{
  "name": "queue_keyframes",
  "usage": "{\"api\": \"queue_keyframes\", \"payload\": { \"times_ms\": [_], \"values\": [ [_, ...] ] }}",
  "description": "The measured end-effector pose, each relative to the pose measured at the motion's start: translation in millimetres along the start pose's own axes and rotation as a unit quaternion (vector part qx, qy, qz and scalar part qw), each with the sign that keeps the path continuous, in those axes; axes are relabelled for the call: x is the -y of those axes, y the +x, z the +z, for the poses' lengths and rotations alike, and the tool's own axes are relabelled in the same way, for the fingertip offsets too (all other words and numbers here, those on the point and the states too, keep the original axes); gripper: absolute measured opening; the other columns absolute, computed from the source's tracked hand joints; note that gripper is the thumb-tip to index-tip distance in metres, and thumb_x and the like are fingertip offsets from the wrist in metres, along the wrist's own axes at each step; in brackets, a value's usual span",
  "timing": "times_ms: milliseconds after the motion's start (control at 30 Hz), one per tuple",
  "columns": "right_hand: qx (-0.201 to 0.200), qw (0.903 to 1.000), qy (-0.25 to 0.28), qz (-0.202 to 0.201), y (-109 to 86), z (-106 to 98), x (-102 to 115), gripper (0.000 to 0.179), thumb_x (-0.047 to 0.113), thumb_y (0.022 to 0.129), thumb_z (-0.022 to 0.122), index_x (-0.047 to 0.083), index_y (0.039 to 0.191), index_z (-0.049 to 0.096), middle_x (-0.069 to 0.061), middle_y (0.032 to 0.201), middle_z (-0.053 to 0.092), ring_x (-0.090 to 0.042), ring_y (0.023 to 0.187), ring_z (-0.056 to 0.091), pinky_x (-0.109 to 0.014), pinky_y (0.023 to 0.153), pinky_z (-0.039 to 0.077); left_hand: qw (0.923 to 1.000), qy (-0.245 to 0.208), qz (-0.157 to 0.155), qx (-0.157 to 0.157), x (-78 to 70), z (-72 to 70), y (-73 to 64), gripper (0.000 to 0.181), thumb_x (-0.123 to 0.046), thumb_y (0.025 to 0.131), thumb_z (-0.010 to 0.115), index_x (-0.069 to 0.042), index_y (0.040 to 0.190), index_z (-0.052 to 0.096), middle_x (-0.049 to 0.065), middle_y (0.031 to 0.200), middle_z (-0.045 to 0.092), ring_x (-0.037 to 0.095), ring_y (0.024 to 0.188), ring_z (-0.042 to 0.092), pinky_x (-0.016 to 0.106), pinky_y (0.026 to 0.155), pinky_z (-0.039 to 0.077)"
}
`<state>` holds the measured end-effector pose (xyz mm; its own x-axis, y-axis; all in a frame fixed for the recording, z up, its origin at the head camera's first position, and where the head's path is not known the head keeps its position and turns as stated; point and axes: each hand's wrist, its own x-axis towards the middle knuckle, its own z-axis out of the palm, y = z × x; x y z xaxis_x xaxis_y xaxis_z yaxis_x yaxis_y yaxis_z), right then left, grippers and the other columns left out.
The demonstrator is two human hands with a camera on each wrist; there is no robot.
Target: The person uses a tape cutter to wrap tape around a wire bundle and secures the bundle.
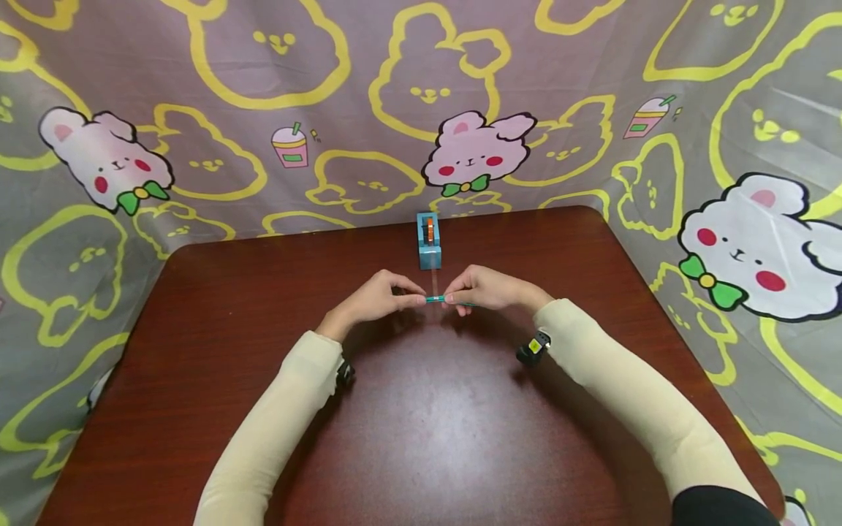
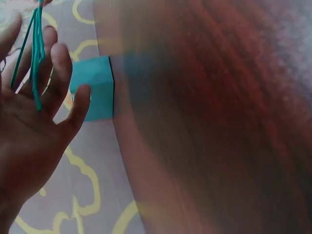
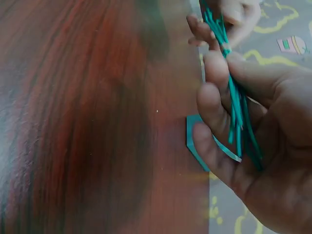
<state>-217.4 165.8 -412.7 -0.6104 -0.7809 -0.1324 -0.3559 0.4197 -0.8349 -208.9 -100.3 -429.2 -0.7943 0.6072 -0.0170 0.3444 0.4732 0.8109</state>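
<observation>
Our left hand (image 1: 387, 296) and right hand (image 1: 492, 287) pinch the slim green strand bundle (image 3: 236, 102) at clear, narrow tape (image 1: 434, 282) from the boxy blue dispenser (image 1: 430, 256); we judge this binding, next requiring taut rolling.

Pinch: I see left hand (image 1: 381, 296) and right hand (image 1: 490, 287) holding a thin green piece (image 1: 430, 299) mid-frame.
Dispenser (image 1: 430, 257): blue, upper centre, clear tape (image 1: 434, 282) trailing down to the piece.

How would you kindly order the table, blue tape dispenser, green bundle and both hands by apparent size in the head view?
1. Table
2. Left hand and right hand, too alike to rank
3. Blue tape dispenser
4. Green bundle, partly hidden
</observation>
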Motion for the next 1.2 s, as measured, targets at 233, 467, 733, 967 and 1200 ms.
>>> {"api": "queue_keyframes", "payload": {
  "times_ms": [233,467,733,967,1200],
  "values": [
    [-0.056,0.9840,-0.157,-0.062,-5.2,10,6,0.016,0.008,0.101,0.061,0.002,0.096,0.075,-0.012,0.068,0.065,-0.011,0.061,0.053,-0.028,0.060,0.044,0.9937,-0.087,-0.042,0.056,9.2,-3.5,12.7,0.042,-0.034,0.107,0.050,-0.001,0.114,0.075,0.015,0.095,0.075,0.028,0.073,0.068,0.043,0.078,0.055],
    [-0.111,0.9481,-0.278,-0.107,-8.9,18,9,0.013,0.006,0.099,0.065,0.004,0.104,0.076,-0.003,0.070,0.066,-0.006,0.062,0.055,-0.031,0.065,0.050,0.9684,-0.183,-0.094,0.140,17.4,-5.6,22.4,0.055,-0.036,0.110,0.041,0.012,0.112,0.070,0.016,0.088,0.073,0.018,0.062,0.066,0.039,0.075,0.057],
    [-0.147,0.9179,-0.344,-0.133,-10.2,24,4,0.014,0.006,0.095,0.069,0.005,0.107,0.077,-0.003,0.087,0.073,-0.013,0.076,0.064,-0.036,0.072,0.055,0.9488,-0.219,-0.121,0.192,18.3,-7.1,26.3,0.052,-0.032,0.110,0.042,0.013,0.114,0.068,0.014,0.084,0.072,0.017,0.061,0.063,0.034,0.066,0.055],
    [-0.162,0.9045,-0.367,-0.144,-11.6,26,3,0.015,0.006,0.093,0.073,0.007,0.107,0.078,-0.002,0.091,0.073,-0.016,0.081,0.068,-0.037,0.076,0.056,0.9463,-0.227,-0.107,0.204,17.9,-7.4,25.3,0.043,-0.025,0.109,0.048,0.013,0.115,0.068,0.008,0.073,0.066,0.016,0.060,0.060,0.033,0.066,0.053],
    [-0.165,0.8998,-0.378,-0.141,-11.2,27,2,0.015,0.007,0.093,0.073,0.007,0.107,0.078,-0.001,0.090,0.073,-0.015,0.081,0.067,-0.037,0.077,0.055,0.9509,-0.224,-0.109,0.184,15.0,-7.2,23.5,0.037,-0.020,0.106,0.054,0.014,0.114,0.068,0.002,0.065,0.055,0.013,0.059,0.051,0.028,0.064,0.048]
  ]
}}
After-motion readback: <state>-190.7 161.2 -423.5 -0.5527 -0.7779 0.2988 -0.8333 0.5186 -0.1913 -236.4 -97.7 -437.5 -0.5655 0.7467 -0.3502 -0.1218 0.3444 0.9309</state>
